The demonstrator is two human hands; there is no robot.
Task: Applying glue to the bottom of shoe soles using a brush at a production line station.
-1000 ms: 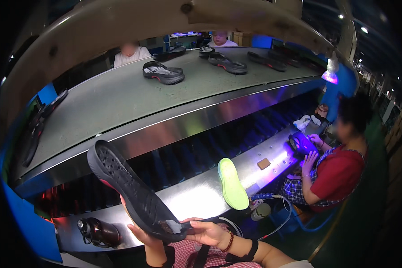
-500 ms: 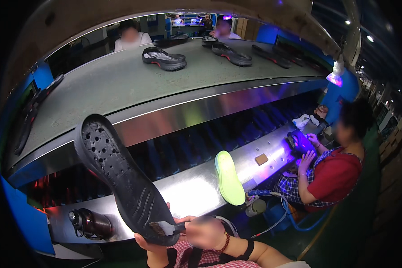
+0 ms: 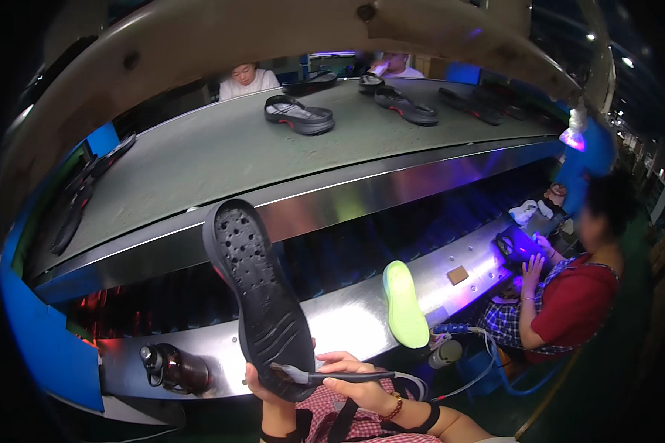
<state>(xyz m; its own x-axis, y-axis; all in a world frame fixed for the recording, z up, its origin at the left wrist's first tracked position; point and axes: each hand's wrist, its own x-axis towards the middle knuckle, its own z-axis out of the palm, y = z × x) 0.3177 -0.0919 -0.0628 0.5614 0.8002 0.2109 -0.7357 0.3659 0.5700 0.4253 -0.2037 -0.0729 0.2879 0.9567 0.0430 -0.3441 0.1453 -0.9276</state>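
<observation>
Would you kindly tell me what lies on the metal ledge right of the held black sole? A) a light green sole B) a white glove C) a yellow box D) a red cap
A: a light green sole lies on the shiny ledge, right of the black sole.

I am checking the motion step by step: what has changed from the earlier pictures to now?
The black sole swung more upright, its toe rising rightward. The left hand keeps the heel; the right hand keeps the brush on it. The shoes on the upper belt drifted right. The green sole and dark bottle stayed.
</observation>
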